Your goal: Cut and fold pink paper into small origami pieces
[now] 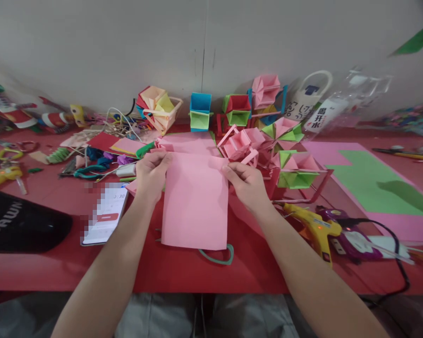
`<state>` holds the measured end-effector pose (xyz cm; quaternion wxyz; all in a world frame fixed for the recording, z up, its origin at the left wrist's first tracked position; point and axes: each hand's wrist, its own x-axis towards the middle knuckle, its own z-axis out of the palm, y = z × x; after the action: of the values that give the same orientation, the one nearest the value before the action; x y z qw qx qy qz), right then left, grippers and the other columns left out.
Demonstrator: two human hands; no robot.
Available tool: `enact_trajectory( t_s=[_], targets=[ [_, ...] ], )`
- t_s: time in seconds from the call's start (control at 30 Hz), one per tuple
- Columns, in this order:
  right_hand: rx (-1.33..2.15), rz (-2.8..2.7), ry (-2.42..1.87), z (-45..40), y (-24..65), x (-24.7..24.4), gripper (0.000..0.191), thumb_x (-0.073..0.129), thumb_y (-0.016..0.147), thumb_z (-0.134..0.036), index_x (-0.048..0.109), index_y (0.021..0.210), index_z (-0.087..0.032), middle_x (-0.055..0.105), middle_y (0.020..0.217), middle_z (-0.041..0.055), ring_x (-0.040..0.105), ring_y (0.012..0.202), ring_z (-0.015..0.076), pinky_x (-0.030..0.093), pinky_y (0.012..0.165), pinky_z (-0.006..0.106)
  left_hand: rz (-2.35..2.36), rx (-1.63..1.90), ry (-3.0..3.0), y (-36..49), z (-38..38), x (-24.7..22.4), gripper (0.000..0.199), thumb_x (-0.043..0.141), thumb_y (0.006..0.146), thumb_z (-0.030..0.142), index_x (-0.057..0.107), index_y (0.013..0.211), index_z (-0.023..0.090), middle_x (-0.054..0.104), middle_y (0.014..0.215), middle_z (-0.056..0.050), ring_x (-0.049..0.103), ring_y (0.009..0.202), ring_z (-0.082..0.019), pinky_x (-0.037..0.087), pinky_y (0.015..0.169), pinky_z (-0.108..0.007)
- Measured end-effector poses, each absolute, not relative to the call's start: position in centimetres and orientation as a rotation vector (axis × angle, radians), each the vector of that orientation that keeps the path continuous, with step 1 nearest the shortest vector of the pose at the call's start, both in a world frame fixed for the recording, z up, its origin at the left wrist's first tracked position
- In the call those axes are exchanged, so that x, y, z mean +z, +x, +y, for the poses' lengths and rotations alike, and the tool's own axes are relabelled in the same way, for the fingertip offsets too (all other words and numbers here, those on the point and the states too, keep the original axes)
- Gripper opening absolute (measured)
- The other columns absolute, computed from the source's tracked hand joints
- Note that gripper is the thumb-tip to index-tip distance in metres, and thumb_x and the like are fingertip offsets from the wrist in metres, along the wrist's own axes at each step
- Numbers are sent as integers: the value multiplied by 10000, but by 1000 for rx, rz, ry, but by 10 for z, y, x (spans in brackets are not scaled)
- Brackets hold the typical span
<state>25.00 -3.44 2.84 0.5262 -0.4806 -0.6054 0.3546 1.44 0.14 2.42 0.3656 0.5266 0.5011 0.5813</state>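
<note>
A sheet of pink paper (pixel 196 206) hangs between my two hands in front of me. My left hand (pixel 152 171) pinches its upper left corner between thumb and fingers, and my right hand (pixel 246 182) grips the upper right corner the same way. Beneath the sheet's lower edge, the grey-green handle of what looks like scissors (pixel 218 258) sticks out on the red table (pixel 183 279); the rest of it is hidden. Behind the sheet lies more pink paper (pixel 190 142).
Folded paper models (pixel 294 171) line the back and right. On the right lie a yellow glue gun (pixel 315 227), a purple power strip (pixel 354 241) with a cord, and green paper (pixel 384 180). A phone (pixel 105 216) and a black cup (pixel 24 223) are on the left.
</note>
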Motion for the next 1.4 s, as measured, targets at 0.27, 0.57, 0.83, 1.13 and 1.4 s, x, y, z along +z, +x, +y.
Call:
enact_trajectory(
  t_s=[0.27,0.57,0.83,1.13,1.4],
  targets=[
    [866,-1439,-1143,-33,247,26,279,641,863,-434,656,746,-181,573,657,-3,496,605,133,411,563,260,1267,1645,1251,19,4,23,200,701,734,341,686,857,184,642,697,-9,558,602,-130,409,539,-253],
    [820,-1438,-1146,-35,245,26,258,623,871,-399,661,736,-183,580,640,-2,519,600,140,431,568,269,1501,1699,1660,18,-4,26,174,616,856,341,670,901,181,710,966,-56,646,876,-176,499,767,-272],
    [719,-1329,-1173,-32,250,23,221,627,880,-360,677,778,-171,574,670,-5,504,624,130,414,581,258,1432,1367,1658,18,-1,24,277,591,862,424,668,818,161,571,639,6,523,611,-143,385,559,-237],
    [553,-1273,-1192,-29,255,21,214,623,887,-366,687,792,-185,590,676,-8,521,635,136,425,604,256,1337,1103,1684,19,-5,33,277,621,818,395,509,680,182,441,568,45,382,515,-101,295,498,-229],
    [497,-1273,-1193,-30,256,24,220,612,899,-377,680,811,-187,627,719,2,560,683,152,456,655,274,1619,1003,1899,17,-3,27,345,498,910,390,551,648,172,523,603,5,477,598,-153,299,552,-274]
  ],
)
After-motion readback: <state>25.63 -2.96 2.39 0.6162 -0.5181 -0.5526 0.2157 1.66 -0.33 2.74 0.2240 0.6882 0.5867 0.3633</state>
